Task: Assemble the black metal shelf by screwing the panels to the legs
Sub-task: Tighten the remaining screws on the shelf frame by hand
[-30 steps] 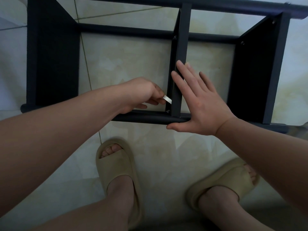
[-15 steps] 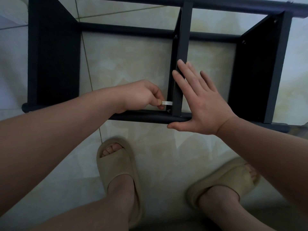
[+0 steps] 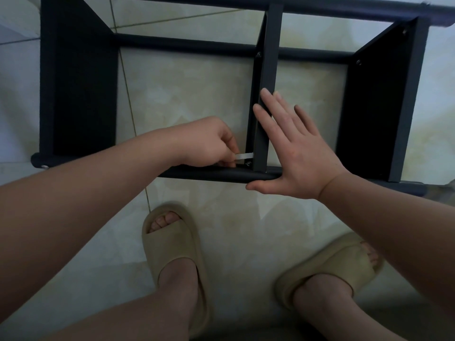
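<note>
The black metal shelf lies on its side on the tiled floor, with a left panel (image 3: 78,89), a middle panel (image 3: 267,77) and a right panel (image 3: 374,102) standing between round legs. My left hand (image 3: 209,143) pinches a small silver wrench (image 3: 244,156) whose tip sits by a screw (image 3: 248,163) where the middle panel meets the near leg (image 3: 209,174). My right hand (image 3: 293,148) is flat, fingers straight, pressing against the right face of the middle panel, thumb under the near leg.
My two feet in beige slippers (image 3: 172,244) (image 3: 330,264) stand just in front of the shelf. More screws show at the far leg (image 3: 258,54) and on the right panel (image 3: 358,62). Pale floor tiles (image 3: 187,94) surround everything.
My left hand has dropped slightly and swung the wrench from angled to nearly level at the screw. My right hand stays pressed on the middle panel.
</note>
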